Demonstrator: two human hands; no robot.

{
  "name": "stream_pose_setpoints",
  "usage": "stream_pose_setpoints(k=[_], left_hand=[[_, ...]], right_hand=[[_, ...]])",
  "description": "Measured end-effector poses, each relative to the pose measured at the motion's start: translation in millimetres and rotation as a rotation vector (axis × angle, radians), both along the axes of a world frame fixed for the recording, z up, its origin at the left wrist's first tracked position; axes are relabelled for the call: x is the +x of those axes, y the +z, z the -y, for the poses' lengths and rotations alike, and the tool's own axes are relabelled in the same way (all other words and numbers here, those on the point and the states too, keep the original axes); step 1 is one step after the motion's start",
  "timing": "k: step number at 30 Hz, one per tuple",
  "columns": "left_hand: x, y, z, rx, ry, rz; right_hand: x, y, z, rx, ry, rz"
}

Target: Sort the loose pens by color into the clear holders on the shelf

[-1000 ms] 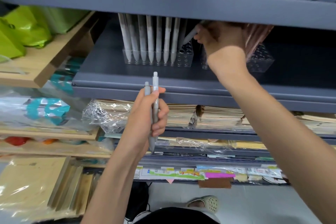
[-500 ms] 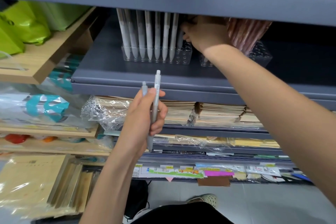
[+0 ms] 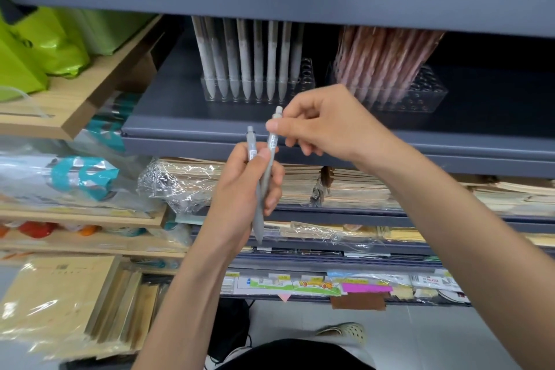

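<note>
Grey metal shelving (image 3: 270, 0) ahead; wooden shelves (image 3: 90, 105) at left; pale tiled floor (image 3: 435, 339) below; even light.

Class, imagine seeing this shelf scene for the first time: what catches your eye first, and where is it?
Front and centre, the left hand grips two grey pens upright while the right hand pinches the top of the taller pen. Behind them on the grey shelf, a clear holder carries a row of pale pens, and a second holder to its right is packed with pinkish pens.
</note>
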State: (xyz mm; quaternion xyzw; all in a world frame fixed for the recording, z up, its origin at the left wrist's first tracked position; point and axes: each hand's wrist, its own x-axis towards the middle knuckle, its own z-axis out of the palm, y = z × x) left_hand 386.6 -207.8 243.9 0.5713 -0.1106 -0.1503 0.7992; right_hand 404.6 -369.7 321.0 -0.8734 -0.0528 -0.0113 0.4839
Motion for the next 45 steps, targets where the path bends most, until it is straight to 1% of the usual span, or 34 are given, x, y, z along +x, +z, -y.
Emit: stream_pose_setpoints(k=[2,6,8,12,14,18,21,24,28,30,33,35,38,40,45], left_hand=[[0,1,1,-0.011,0.000,-0.011],[-1,-3,2,0.016,-0.030,-0.026],[-2,-4,5,0.013,-0.029,-0.004],[-3,-6,10,0.050,0.028,0.054],[-3,-7,11,0.070,0.060,0.048],[-2,-9,9,0.055,0.088,-0.011],[-2,-9,5,0.011,0.057,-0.064],[-2,-12,4,-0.071,0.005,-0.123],[-3,-12,2,-0.069,-0.009,-0.108],[-4,-11,0,-0.054,-0.008,-0.091],[-3,-10,-2,-0.027,-0.002,-0.072],[-3,-10,-3,-0.020,0.000,-0.069],[-4,-10,-5,-0.012,0.000,-0.064],[-4,-11,-8,-0.011,-0.001,-0.061],[-2,-12,-12,-0.005,0.019,-0.066]], right_hand=[[-1,1,4,0.073,0.000,0.019],[-2,0,11,0.316,-0.112,0.126],[-6,-6,9,0.391,-0.129,0.119],[-13,-14,6,0.357,-0.134,0.075],[-11,-8,10,0.350,-0.150,0.088],[-1,13,26,0.373,-0.292,0.274],[9,20,37,0.272,-0.406,0.412],[20,15,39,0.154,-0.453,0.464],[40,12,32,0.051,-0.451,0.440],[53,15,29,0.009,-0.445,0.394],[71,21,25,-0.210,-0.456,0.265],[76,24,21,-0.305,-0.447,0.216],[78,26,15,-0.386,-0.447,0.174],[79,26,13,-0.425,-0.436,0.181],[80,23,13,-0.415,-0.430,0.199]])
